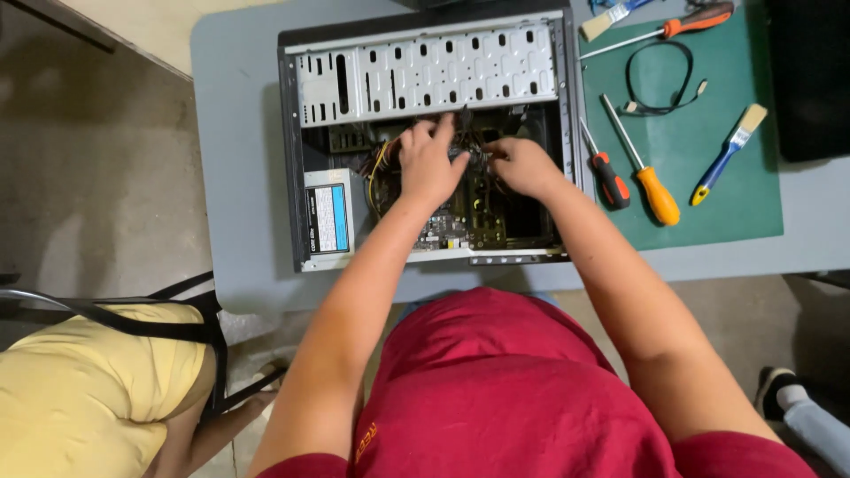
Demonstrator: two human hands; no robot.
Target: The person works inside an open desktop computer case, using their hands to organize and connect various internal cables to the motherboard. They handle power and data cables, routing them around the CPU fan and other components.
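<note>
An open desktop computer case (292,159) lies on its side on a grey table (239,133). Both my hands reach inside it. My left hand (429,164) is over the motherboard (460,226), its fingers among a bundle of dark and yellow cables (382,168). My right hand (522,166) is beside it, fingers pinched on dark cables or a connector near the middle. What the fingertips grip is partly hidden. A silver power supply (332,217) sits at the case's lower left, and a perforated drive cage (425,75) fills the far part.
A green mat (717,204) right of the case holds screwdrivers: one red-and-black (609,177), one orange (655,190), another (691,19) at the top, plus a blue-handled brush (722,159) and a black cable loop (660,84). A yellow-cushioned chair (88,381) stands lower left. Another person's foot (784,389) is lower right.
</note>
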